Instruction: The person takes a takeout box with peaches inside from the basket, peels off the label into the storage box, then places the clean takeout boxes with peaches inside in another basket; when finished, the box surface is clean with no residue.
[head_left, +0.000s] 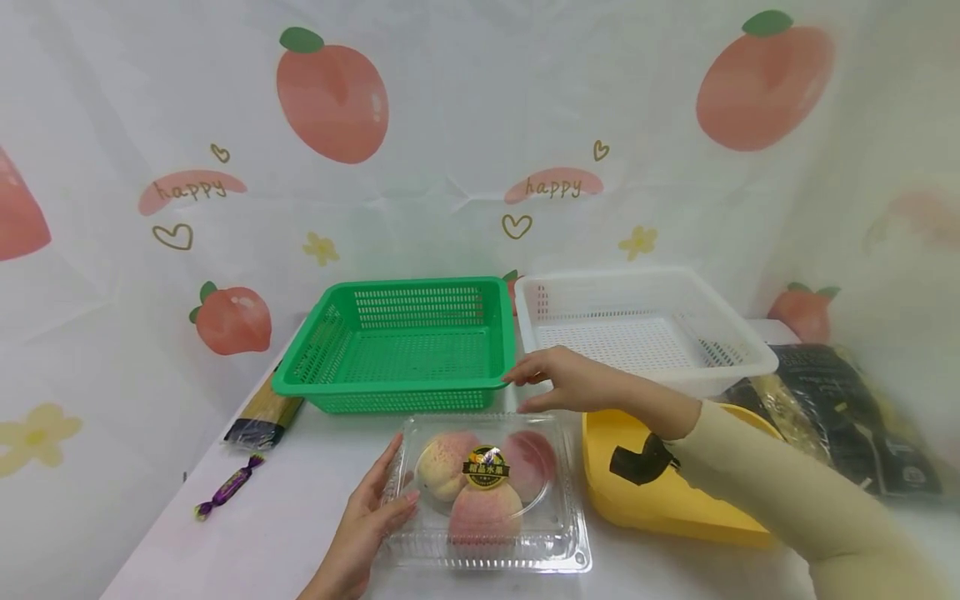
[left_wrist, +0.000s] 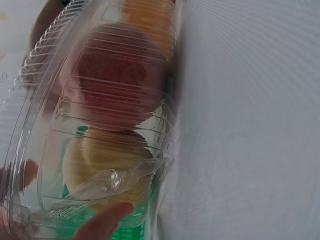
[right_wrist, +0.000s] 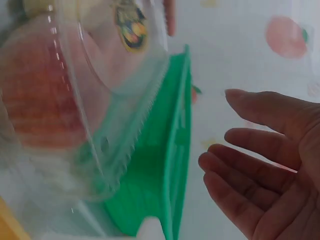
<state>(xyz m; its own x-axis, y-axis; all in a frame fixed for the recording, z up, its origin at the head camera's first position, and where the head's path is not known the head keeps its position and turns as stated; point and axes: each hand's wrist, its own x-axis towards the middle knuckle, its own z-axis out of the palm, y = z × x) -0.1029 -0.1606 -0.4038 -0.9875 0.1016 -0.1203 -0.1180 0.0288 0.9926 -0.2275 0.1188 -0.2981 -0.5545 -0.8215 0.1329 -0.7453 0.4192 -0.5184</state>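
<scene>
A clear plastic fruit box (head_left: 551,533) with a black-and-gold label lies on the table in front of me. Through its lid show three peaches (head_left: 486,517). My left hand (head_left: 367,508) grips the box's left side, thumb over the lid; in the left wrist view a fingertip (left_wrist: 117,212) presses its wall. Above the box's far right corner, my right hand (head_left: 562,379) hovers beside the green basket's near corner. Its fingers are loosely bent and apart, holding nothing, as the right wrist view also shows.
Behind the box stand a green basket (head_left: 390,387) and a white basket (head_left: 652,379). A yellow bin (head_left: 675,525) sits at the right under my right forearm, with dark packages (head_left: 840,417) beyond. At left lie a purple wrapped candy (head_left: 228,487) and a packet (head_left: 266,412).
</scene>
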